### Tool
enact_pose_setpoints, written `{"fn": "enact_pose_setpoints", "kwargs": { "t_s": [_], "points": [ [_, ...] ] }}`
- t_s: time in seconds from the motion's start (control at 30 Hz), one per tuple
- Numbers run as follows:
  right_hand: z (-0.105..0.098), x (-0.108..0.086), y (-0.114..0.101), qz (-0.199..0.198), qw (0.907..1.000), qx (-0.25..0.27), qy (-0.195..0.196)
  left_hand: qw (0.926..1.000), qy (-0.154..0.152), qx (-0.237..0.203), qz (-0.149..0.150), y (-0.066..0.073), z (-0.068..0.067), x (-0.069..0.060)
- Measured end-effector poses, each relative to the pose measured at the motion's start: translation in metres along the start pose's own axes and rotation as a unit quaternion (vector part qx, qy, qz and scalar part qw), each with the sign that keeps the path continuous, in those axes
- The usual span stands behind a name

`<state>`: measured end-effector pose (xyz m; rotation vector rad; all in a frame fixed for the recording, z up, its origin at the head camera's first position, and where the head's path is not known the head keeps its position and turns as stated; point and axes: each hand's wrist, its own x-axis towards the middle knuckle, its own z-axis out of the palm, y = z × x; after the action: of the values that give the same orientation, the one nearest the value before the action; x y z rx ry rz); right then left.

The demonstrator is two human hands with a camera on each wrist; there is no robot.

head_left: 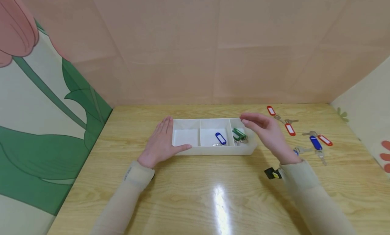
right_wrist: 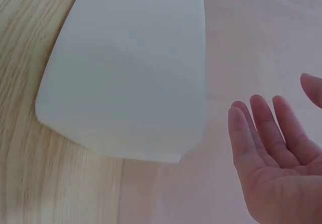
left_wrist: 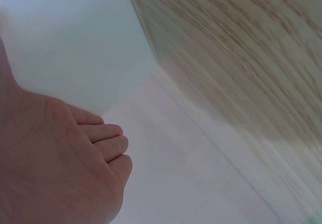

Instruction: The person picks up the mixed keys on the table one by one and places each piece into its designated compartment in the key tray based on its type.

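Note:
A white tray (head_left: 213, 150) with three compartments lies lengthwise on the table. My left hand (head_left: 161, 140) rests against its left end, fingers straight and thumb along the front rim. In the left wrist view that hand's palm (left_wrist: 55, 158) shows beside the pale tray wall. Over the right end hovers my right hand (head_left: 269, 135), fingers loosely bent and holding nothing; the right wrist view shows the hand (right_wrist: 282, 168) apart from the tray (right_wrist: 126, 73). A key with a blue tag (head_left: 220, 138) lies in the middle compartment. Keys with green tags (head_left: 238, 134) lie in the right one.
Right of the tray lie several loose keys with red tags (head_left: 290, 129) and blue tags (head_left: 316, 143) on the wooden table (head_left: 189, 191). A pink-covered wall (head_left: 170, 59) stands behind the table, with a flower-patterned panel (head_left: 42, 103) to the left.

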<state>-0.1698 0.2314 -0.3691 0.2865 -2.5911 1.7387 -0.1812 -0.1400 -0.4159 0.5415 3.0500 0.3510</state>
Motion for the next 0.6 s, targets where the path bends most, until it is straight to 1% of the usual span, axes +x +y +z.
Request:
{"fn": "enact_pose_setpoints", "kwargs": {
  "t_s": [0.23,0.5,0.6],
  "points": [
    [-0.008,-0.005,0.000,0.033,0.9993,-0.018,0.002,1.0000,-0.001,0.000,0.000,0.000,0.000,0.000],
    [-0.018,-0.013,0.007,0.033,0.9990,-0.029,0.011,1.0000,0.000,-0.003,0.000,-0.001,0.001,0.000],
    [-0.023,-0.016,0.010,0.036,0.9989,-0.024,0.015,1.0000,-0.001,-0.002,0.000,-0.001,0.001,0.000]
  ]
}}
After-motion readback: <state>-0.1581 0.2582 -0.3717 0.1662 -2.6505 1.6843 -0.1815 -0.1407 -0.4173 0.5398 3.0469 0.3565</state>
